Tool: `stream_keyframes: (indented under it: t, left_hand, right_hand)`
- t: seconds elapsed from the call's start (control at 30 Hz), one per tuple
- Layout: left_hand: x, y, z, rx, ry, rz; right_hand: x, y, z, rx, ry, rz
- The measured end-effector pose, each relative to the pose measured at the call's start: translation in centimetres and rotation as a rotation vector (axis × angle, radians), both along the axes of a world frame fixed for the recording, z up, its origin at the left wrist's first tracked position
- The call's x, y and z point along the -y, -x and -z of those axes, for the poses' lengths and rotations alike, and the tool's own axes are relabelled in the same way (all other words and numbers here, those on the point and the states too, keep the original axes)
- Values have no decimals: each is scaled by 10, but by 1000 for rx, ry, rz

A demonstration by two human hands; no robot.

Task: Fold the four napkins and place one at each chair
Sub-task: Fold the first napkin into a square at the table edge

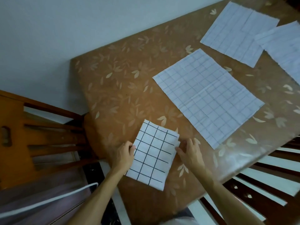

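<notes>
The folded napkin (154, 156) (white cloth, bold black grid) lies by the table's (121, 78) near-left edge, beside a slatted wooden chair (40, 135). The left hand (125, 155) pinches its left edge and the right hand (188, 151) pinches its layered right edge. Far right, an unfolded napkin (209, 96), a second napkin (238, 33) and a third napkin (287, 47) lie flat. To the far left is bare, glossy, leaf-patterned tabletop.

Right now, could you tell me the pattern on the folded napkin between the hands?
The folded napkin is white with a black grid; head view shows it.
</notes>
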State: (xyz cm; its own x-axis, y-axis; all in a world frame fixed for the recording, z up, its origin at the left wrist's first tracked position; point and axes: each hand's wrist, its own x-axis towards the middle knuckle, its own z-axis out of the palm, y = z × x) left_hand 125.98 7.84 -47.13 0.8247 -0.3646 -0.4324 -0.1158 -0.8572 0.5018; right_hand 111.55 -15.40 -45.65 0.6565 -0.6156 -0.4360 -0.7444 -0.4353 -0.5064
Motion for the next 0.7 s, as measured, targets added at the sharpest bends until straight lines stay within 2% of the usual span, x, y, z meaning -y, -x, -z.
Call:
stream_keyframes:
  t: [0.17,0.27,0.4,0.57,0.7]
  left_hand:
    - [-11,22,0,-141,124,-322]
    - [-17,36,-3,-198,218,-427]
    - [-24,50,-6,-225,302,-444]
    - [-36,67,-7,-480,431,-418]
    - [-44,83,-9,-548,504,-451]
  right_hand:
    - [-30,14,-3,-44,-109,16]
    - [-53,17,-4,-85,-224,6]
    - [-77,16,-5,-130,-194,-19]
    - [-88,22,-7,-58,-250,-10]
    - [-90,35,-5,-54,-250,21]
